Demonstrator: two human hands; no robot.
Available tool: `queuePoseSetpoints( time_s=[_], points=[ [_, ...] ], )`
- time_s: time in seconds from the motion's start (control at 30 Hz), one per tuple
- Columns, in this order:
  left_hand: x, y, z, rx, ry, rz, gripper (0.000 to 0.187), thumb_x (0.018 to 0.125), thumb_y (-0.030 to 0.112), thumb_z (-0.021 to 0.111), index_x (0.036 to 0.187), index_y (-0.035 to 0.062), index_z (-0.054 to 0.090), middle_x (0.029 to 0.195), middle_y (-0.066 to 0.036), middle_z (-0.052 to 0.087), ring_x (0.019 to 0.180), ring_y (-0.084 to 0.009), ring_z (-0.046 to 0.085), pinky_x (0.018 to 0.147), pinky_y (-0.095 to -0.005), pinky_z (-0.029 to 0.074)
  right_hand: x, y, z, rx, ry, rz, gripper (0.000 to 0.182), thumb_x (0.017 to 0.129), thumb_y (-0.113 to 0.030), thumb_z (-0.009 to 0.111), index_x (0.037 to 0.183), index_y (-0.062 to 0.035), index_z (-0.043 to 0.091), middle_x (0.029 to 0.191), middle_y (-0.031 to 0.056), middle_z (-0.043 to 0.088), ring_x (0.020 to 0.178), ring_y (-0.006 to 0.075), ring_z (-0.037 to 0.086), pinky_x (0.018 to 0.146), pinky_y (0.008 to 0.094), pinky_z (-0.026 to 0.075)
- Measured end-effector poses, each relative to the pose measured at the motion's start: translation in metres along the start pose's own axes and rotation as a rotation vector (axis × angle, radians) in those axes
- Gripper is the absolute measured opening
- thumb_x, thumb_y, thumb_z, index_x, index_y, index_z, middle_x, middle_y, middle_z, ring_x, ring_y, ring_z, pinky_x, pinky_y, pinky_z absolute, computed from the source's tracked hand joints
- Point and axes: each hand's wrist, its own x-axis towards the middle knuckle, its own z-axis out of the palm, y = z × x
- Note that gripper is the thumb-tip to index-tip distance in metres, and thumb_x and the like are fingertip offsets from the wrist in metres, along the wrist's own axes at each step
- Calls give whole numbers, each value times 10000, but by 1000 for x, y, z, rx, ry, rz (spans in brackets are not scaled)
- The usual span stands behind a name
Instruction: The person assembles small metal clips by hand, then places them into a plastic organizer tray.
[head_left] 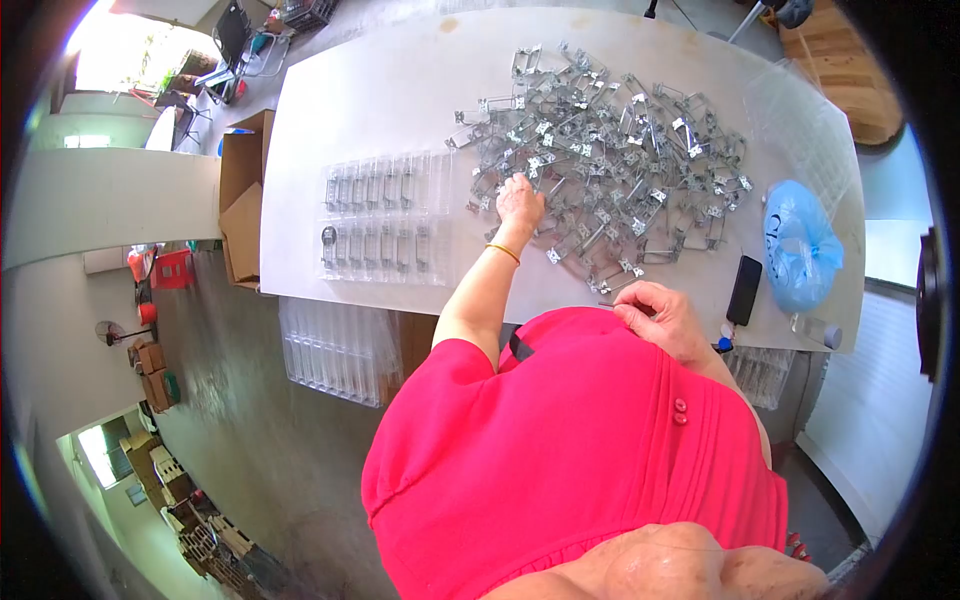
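On my view, the metal brackets (pixel 586 150) lie heaped on the table (pixel 370 100). The left hand (pixel 520 203) is at their left edge; I cannot tell if it holds one. Nor can I tell the grip of the right hand (pixel 660 312), fingers bent. Clear plastic packaging (pixel 437 190) contains two rows. Rightward: a phone (pixel 743 290), a blue bag (pixel 800 250).

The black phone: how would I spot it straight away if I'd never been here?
Find the big white table, then the pile of metal parts on it. Near the pile's lower right, beside the person's right hand, lies the phone. It is the flat dark slab, unlike the puffy blue bag alongside.
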Motion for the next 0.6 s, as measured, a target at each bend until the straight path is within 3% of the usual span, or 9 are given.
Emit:
queuePoseSetpoints(
  time_s=[0.2,0.4,0.5,0.57,0.6],
  points=[
    [17,-7,-1,22,-67,9,459,830,308,683,1158,9,563,1177,-213,648,1116,-367,640,955,-438,515,3,-6,13,-14,21,-13,76,919,-86,679,968,-28,677,843,54,635,754,115,582,688,277,474],
    [17,-22,-29,-12,0,150,367,785,265,639,989,-38,674,1055,-258,692,1008,-388,680,898,-458,538,7,-14,31,-15,34,-14,75,924,-88,678,969,-27,674,840,46,633,759,100,572,688,269,471],
    [18,-31,-47,-44,-142,216,315,786,221,621,943,-45,681,1012,-284,685,1001,-402,672,891,-450,538,11,-20,40,-12,9,-10,70,928,-87,676,967,-29,676,834,40,632,751,93,568,681,267,467],
    [19,-40,-50,-156,-184,267,316,741,215,603,825,-79,685,914,-318,671,912,-451,670,834,-491,538,12,-23,47,-20,5,-7,63,927,-86,675,964,-35,679,833,37,635,748,92,571,679,268,470],
    [23,-47,-45,-171,-160,328,330,724,252,618,851,-38,710,814,-319,656,851,-447,683,782,-489,538,14,-24,50,-26,1,1,57,926,-85,675,961,-41,682,832,34,638,746,90,575,676,270,472]
  ],
)
